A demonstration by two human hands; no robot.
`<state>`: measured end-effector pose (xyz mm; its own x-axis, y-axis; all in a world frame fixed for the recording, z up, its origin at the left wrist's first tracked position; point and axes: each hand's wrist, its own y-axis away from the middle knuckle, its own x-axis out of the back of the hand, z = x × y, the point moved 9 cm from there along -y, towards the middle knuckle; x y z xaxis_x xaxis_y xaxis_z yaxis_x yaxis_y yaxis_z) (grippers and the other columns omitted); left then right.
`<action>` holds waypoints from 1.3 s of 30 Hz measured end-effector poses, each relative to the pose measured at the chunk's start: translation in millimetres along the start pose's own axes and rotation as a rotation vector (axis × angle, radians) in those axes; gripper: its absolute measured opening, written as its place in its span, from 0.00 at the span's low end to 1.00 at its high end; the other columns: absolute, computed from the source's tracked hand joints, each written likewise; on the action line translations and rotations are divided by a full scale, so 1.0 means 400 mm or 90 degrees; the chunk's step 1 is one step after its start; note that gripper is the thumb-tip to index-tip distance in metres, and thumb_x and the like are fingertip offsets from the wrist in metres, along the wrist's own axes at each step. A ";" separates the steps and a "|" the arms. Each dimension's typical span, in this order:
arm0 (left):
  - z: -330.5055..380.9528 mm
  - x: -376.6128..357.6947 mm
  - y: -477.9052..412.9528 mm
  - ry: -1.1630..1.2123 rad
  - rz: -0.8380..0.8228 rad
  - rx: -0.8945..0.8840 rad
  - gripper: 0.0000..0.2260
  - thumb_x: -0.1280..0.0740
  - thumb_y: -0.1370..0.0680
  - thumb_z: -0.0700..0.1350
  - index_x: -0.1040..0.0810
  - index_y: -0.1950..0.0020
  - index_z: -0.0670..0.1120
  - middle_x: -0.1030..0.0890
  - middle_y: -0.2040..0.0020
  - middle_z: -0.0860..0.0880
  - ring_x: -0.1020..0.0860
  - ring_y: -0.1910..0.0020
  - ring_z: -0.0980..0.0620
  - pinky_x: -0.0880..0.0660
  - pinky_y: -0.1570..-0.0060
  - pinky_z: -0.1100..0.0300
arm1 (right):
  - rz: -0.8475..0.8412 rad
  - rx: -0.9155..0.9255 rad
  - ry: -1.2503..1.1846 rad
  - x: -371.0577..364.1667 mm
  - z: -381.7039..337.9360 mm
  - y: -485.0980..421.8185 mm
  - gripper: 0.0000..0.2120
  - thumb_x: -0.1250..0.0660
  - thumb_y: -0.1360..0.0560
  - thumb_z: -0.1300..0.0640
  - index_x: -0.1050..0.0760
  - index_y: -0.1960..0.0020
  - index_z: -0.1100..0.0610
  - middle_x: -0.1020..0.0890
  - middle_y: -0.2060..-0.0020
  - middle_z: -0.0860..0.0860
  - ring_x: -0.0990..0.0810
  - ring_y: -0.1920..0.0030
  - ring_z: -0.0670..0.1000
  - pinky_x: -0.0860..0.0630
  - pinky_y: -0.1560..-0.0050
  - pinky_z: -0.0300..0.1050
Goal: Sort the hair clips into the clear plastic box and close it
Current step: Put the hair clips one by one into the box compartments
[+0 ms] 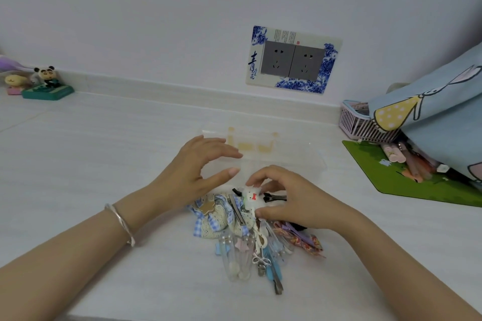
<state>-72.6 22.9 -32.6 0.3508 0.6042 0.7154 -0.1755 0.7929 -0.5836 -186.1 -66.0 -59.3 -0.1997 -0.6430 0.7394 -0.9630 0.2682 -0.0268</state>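
Observation:
A pile of hair clips lies on the white counter in front of me: blue checked bows, clear sleeves, metal clips. On top sits a white fluffy cat-face clip. My right hand curls over the pile, its fingers pinching the white cat-face clip. My left hand hovers just left of it, fingers spread and holding nothing, above the near edge of the clear plastic box. The box stands open behind the pile, with faint yellow marks on its far wall.
A green mat with pens and small items lies at the right, under a blue cartoon-print cloth bag. A pink slatted basket stands by the wall. Small toy figures sit far left. A wall socket is behind.

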 end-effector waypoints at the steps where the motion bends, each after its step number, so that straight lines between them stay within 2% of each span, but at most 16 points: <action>1: 0.003 0.000 0.001 0.000 0.004 -0.003 0.22 0.44 0.26 0.66 0.25 0.39 0.57 0.23 0.39 0.62 0.35 0.32 0.64 0.51 0.29 0.66 | 0.009 0.010 -0.013 -0.002 -0.004 0.000 0.20 0.26 0.32 0.57 0.27 0.45 0.43 0.25 0.43 0.43 0.23 0.46 0.38 0.26 0.46 0.33; 3: 0.008 0.004 0.001 0.003 0.009 -0.005 0.22 0.44 0.26 0.66 0.24 0.39 0.56 0.22 0.39 0.61 0.35 0.32 0.64 0.50 0.29 0.67 | 0.031 0.033 -0.040 -0.004 -0.013 0.002 0.18 0.27 0.31 0.61 0.26 0.46 0.45 0.23 0.45 0.42 0.21 0.48 0.39 0.24 0.46 0.37; 7: 0.016 0.010 -0.002 0.009 0.014 0.006 0.21 0.41 0.26 0.63 0.24 0.39 0.55 0.22 0.40 0.60 0.34 0.32 0.62 0.46 0.28 0.61 | 0.100 0.077 -0.083 0.020 -0.035 0.007 0.16 0.30 0.30 0.66 0.25 0.49 0.49 0.21 0.48 0.43 0.19 0.50 0.42 0.24 0.45 0.37; 10: 0.026 0.015 -0.009 0.014 0.017 0.005 0.21 0.41 0.27 0.65 0.24 0.40 0.57 0.23 0.41 0.62 0.33 0.33 0.64 0.43 0.30 0.63 | 0.179 0.092 -0.179 0.065 -0.040 0.014 0.14 0.31 0.30 0.69 0.25 0.53 0.51 0.21 0.53 0.45 0.18 0.55 0.46 0.21 0.51 0.40; 13: 0.042 0.026 -0.025 0.063 0.034 0.030 0.16 0.37 0.29 0.65 0.21 0.47 0.59 0.21 0.49 0.66 0.28 0.39 0.65 0.36 0.37 0.63 | 0.239 0.111 -0.280 0.107 -0.043 0.023 0.15 0.30 0.31 0.71 0.25 0.54 0.52 0.21 0.56 0.46 0.18 0.60 0.46 0.22 0.56 0.38; 16: 0.057 0.030 -0.044 0.186 0.046 0.092 0.08 0.30 0.30 0.59 0.17 0.57 0.58 0.18 0.55 0.63 0.23 0.49 0.61 0.33 0.45 0.67 | 0.302 0.130 -0.355 0.148 -0.042 0.034 0.15 0.29 0.32 0.72 0.26 0.54 0.54 0.20 0.56 0.50 0.18 0.62 0.46 0.23 0.56 0.36; 18: 0.074 0.023 -0.058 0.252 0.034 0.107 0.05 0.29 0.32 0.54 0.16 0.60 0.56 0.17 0.58 0.60 0.22 0.55 0.60 0.32 0.50 0.72 | 0.339 0.133 -0.399 0.172 -0.035 0.042 0.15 0.29 0.32 0.72 0.25 0.53 0.55 0.20 0.56 0.52 0.17 0.61 0.47 0.22 0.56 0.36; 21: 0.088 0.013 -0.090 0.303 0.039 0.123 0.01 0.28 0.31 0.49 0.16 0.61 0.54 0.16 0.63 0.57 0.22 0.63 0.61 0.32 0.56 0.69 | 0.390 0.115 -0.463 0.199 -0.009 0.047 0.12 0.29 0.31 0.69 0.25 0.52 0.56 0.17 0.53 0.54 0.16 0.58 0.48 0.21 0.55 0.38; 23: 0.085 0.009 -0.112 0.343 0.082 0.146 0.02 0.27 0.30 0.46 0.16 0.62 0.54 0.16 0.64 0.57 0.23 0.65 0.61 0.31 0.60 0.67 | 0.378 0.075 -0.534 0.198 0.018 0.041 0.11 0.29 0.32 0.62 0.24 0.50 0.58 0.16 0.52 0.57 0.16 0.55 0.50 0.20 0.55 0.40; 25: 0.092 -0.001 -0.131 0.357 0.113 0.153 0.03 0.28 0.29 0.46 0.16 0.61 0.53 0.15 0.64 0.57 0.22 0.66 0.59 0.30 0.61 0.67 | 0.353 0.027 -0.579 0.192 0.041 0.035 0.13 0.29 0.32 0.58 0.23 0.49 0.60 0.15 0.57 0.56 0.15 0.59 0.50 0.19 0.58 0.39; 27: 0.103 -0.023 -0.147 0.333 0.099 0.141 0.03 0.29 0.28 0.49 0.16 0.59 0.53 0.15 0.61 0.55 0.20 0.61 0.57 0.29 0.57 0.65 | 0.382 0.011 -0.577 0.216 0.061 0.040 0.08 0.30 0.30 0.60 0.22 0.51 0.60 0.14 0.64 0.52 0.16 0.64 0.47 0.20 0.61 0.37; 29: 0.101 -0.042 -0.152 0.227 0.071 0.115 0.09 0.35 0.26 0.55 0.17 0.53 0.54 0.15 0.56 0.57 0.22 0.54 0.61 0.30 0.52 0.66 | 0.459 0.002 -0.520 0.274 0.087 0.056 0.03 0.31 0.28 0.62 0.21 0.53 0.59 0.16 0.69 0.48 0.18 0.68 0.44 0.21 0.66 0.35; 32: 0.087 -0.042 -0.146 0.055 0.072 0.066 0.12 0.40 0.22 0.58 0.21 0.44 0.56 0.19 0.49 0.62 0.27 0.46 0.64 0.33 0.44 0.65 | 0.542 -0.048 -0.341 0.369 0.140 0.078 0.06 0.31 0.27 0.60 0.20 0.52 0.63 0.17 0.71 0.47 0.21 0.73 0.41 0.24 0.71 0.33; 35: 0.076 -0.046 -0.141 0.007 0.063 0.044 0.16 0.43 0.23 0.58 0.21 0.43 0.55 0.20 0.47 0.61 0.27 0.45 0.62 0.33 0.43 0.60 | 0.507 -0.100 -0.238 0.391 0.183 0.062 0.10 0.30 0.27 0.59 0.20 0.51 0.65 0.18 0.66 0.52 0.23 0.74 0.38 0.27 0.72 0.31; 39: 0.067 -0.058 -0.137 -0.033 0.041 0.027 0.15 0.43 0.22 0.56 0.21 0.43 0.55 0.20 0.47 0.61 0.27 0.45 0.62 0.32 0.44 0.60 | 0.479 -0.084 -0.228 0.382 0.177 0.039 0.09 0.30 0.27 0.59 0.20 0.52 0.65 0.19 0.67 0.50 0.24 0.74 0.36 0.30 0.72 0.27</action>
<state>-95.8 -32.4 -6.9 0.2900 0.6562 0.6966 -0.2347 0.7545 -0.6130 -244.3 -211.0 5.8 -0.8465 -0.4414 0.2977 -0.5253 0.7837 -0.3314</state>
